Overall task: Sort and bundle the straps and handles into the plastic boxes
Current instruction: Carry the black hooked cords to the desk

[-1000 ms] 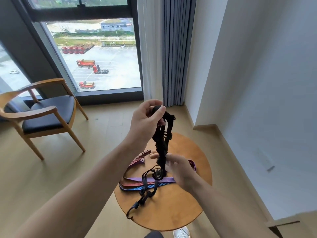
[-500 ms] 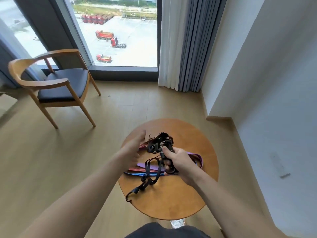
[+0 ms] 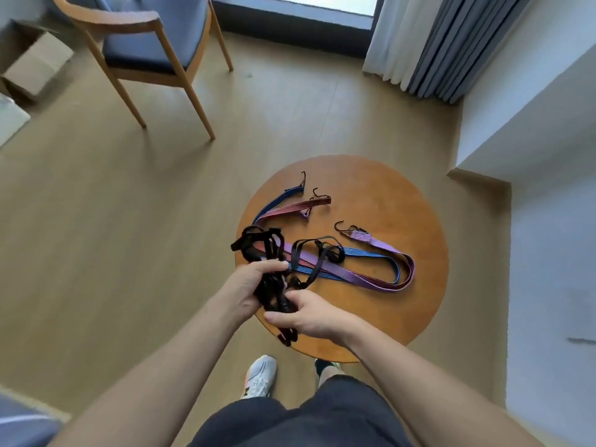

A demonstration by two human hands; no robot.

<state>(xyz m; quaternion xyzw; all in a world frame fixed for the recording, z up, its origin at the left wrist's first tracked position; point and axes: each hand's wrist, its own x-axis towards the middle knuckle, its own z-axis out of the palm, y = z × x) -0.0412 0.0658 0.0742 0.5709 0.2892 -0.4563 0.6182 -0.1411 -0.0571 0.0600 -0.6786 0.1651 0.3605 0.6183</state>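
Observation:
A tangled black strap bundle [image 3: 267, 253] hangs over the near left edge of the round wooden table [image 3: 403, 317]. My left hand [image 3: 248, 285] grips its middle from the left. Just below, my right hand [image 3: 306, 314] holds the lower part, with a black end sticking out under the fingers. A loose black loop trails from the bundle onto the table. Flat elastic straps with metal hooks lie across the tabletop: a purple one [image 3: 387, 253], a blue one [image 3: 364, 253] and a red one [image 3: 300, 206]. No plastic box is in view.
A wooden armchair with a dark cushion [image 3: 154, 37] stands on the floor at the upper left, a cardboard box [image 3: 35, 66] beside it. Curtains [image 3: 445, 43] hang at the upper right by a white wall. My feet show under the table's near edge.
The view has tilted down and nearer to the table. Both hands have lowered the black bundle toward the near left edge, and my left hand has closed round it again.

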